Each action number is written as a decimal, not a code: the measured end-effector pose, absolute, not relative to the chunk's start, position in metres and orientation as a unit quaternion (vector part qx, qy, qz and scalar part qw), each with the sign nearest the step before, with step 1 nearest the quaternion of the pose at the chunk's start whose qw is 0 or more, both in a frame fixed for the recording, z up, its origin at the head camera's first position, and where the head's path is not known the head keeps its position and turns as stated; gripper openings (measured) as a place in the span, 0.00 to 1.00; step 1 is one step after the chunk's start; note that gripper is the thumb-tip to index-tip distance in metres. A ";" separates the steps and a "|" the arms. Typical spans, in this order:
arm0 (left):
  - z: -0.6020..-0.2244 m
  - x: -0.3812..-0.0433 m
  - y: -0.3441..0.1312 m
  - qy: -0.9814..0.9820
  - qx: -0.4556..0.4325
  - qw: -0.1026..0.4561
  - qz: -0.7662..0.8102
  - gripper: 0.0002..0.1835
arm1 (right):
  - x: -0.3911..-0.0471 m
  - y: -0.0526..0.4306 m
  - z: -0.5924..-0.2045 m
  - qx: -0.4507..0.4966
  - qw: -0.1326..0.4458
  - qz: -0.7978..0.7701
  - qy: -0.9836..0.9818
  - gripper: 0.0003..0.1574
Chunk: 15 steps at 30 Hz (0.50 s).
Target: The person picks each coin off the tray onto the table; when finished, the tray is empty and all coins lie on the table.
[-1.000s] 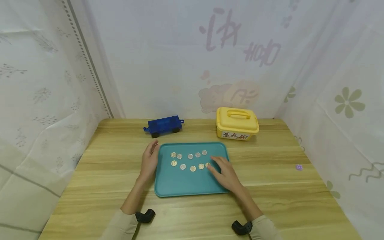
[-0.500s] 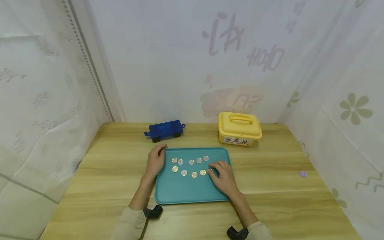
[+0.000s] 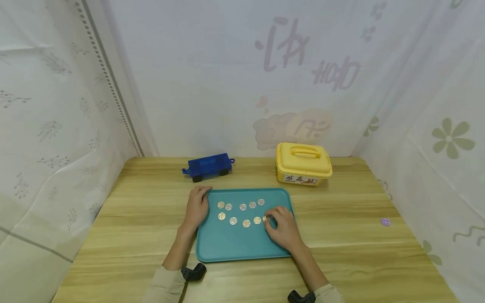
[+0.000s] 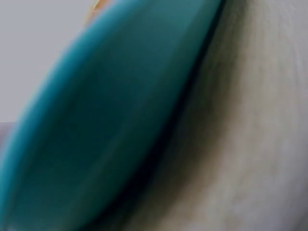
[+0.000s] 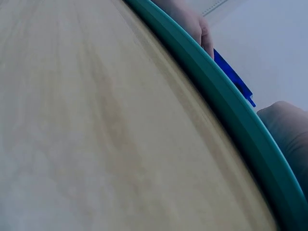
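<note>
Several gold and silver coins [image 3: 246,223] lie in two rows on a teal tray [image 3: 242,246]. My right hand [image 3: 284,231] reaches over the tray's right side and pinches the rightmost coin [image 3: 266,219] of the nearer row between thumb and index finger; the hand partly covers that coin. At the tray's far left corner my left hand [image 3: 197,207] rests on the rim, fingers relaxed and bent over the edge. The left wrist view is filled by the tray's side wall [image 4: 110,106]. Beyond the tray's edge, the right wrist view shows both hands, the left [image 5: 190,26] farther away.
Behind the tray, a blue toy wagon [image 3: 209,166] with black wheels stands at left and a yellow lidded box [image 3: 304,163] with a handle at right. A small purple piece [image 3: 385,221] lies on the wooden table [image 3: 341,252] near its right edge. Fabric walls enclose it.
My left hand has moved from beside the tray onto its far left corner. The right thumb and index finger have closed in on the end coin. The head view has shifted slightly.
</note>
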<state>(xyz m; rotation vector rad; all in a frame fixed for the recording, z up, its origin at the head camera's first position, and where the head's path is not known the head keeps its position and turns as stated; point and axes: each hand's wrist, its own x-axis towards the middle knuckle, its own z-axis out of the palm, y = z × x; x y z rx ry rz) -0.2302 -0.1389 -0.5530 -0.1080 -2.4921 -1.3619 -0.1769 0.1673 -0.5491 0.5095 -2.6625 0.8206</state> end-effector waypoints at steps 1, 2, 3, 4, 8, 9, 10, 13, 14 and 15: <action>-0.553 -0.230 -0.139 -0.868 -0.038 0.149 -0.473 0.17 | -0.177 0.167 -0.548 0.174 0.145 0.290 -0.930 0.06; -0.553 -0.231 -0.139 -0.868 -0.037 0.149 -0.473 0.18 | -0.177 0.168 -0.548 0.171 0.135 0.294 -0.930 0.06; -0.553 -0.231 -0.139 -0.868 -0.038 0.152 -0.472 0.18 | -0.177 0.168 -0.547 0.168 0.124 0.301 -0.930 0.06; -0.552 -0.231 -0.138 -0.867 -0.037 0.153 -0.473 0.18 | -0.178 0.168 -0.547 0.164 0.116 0.308 -0.930 0.06; -0.552 -0.231 -0.138 -0.863 -0.041 0.165 -0.475 0.18 | -0.179 0.169 -0.548 0.152 0.104 0.336 -0.924 0.08; -0.552 -0.231 -0.138 -0.863 -0.042 0.167 -0.474 0.18 | -0.179 0.169 -0.549 0.150 0.106 0.345 -0.920 0.08; -0.553 -0.231 -0.137 -0.864 -0.042 0.169 -0.472 0.18 | -0.179 0.169 -0.549 0.149 0.108 0.353 -0.917 0.09; -0.554 -0.231 -0.137 -0.864 -0.043 0.176 -0.470 0.17 | -0.179 0.170 -0.552 0.149 0.116 0.374 -0.908 0.09; -0.555 -0.231 -0.137 -0.865 -0.044 0.179 -0.467 0.17 | -0.179 0.171 -0.553 0.151 0.119 0.379 -0.905 0.09; -0.555 -0.231 -0.137 -0.864 -0.045 0.184 -0.466 0.17 | -0.179 0.171 -0.554 0.154 0.122 0.383 -0.903 0.09</action>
